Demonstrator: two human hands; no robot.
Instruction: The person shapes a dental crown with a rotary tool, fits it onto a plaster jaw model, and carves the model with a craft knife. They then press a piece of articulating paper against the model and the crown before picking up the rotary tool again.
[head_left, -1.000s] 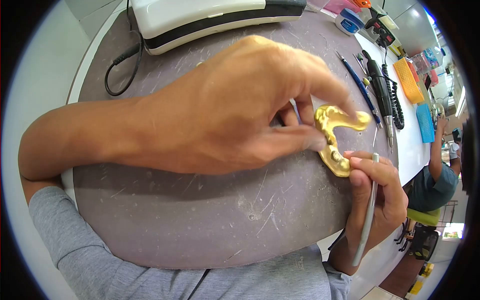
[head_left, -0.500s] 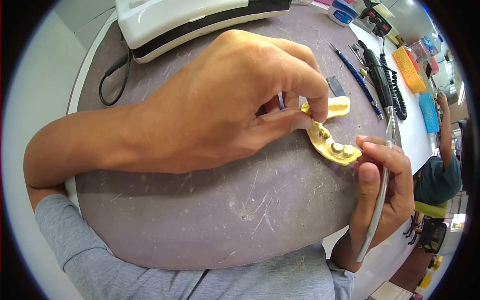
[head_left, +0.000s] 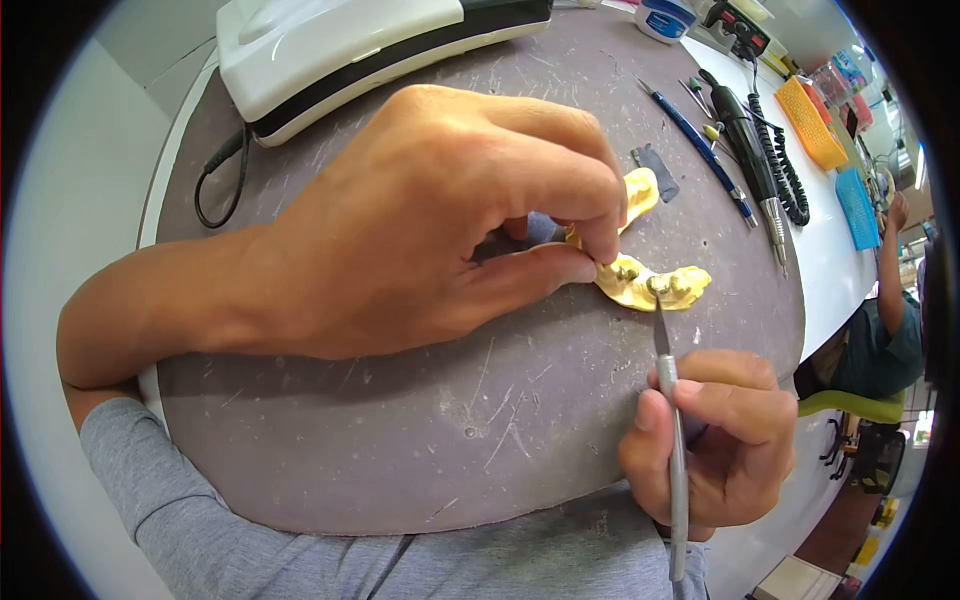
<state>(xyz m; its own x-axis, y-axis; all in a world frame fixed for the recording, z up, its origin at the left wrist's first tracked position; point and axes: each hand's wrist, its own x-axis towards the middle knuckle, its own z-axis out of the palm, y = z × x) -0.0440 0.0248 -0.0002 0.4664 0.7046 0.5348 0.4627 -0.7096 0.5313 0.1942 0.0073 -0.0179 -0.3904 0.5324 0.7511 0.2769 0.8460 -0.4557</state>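
A yellow plaster dental cast (head_left: 630, 294), shaped like an arch with several teeth, is pinched at its front between the thumb and fingers of my left hand (head_left: 470, 200). Those fingers hide part of the arch. Dark marks show on some of its teeth. My right hand (head_left: 735, 430) grips a craft knife (head_left: 678, 490) with a slim metal handle. The pointed blade (head_left: 661, 330) reaches up to the cast, its tip right at a tooth on the near side of the arch.
Beyond the cast lie a small dark strip (head_left: 655, 172), a blue pen-like tool (head_left: 700, 148) and a black handpiece (head_left: 748, 150) with a coiled cord. A white machine (head_left: 350, 60) stands at the back left. Orange (head_left: 812, 125) and blue (head_left: 856, 208) baskets sit at right, near another person (head_left: 885, 345).
My right hand has come leftward and nearer to me, turning the knife so its blade points at the teeth. The cast has shifted left and turned slightly in my left hand.
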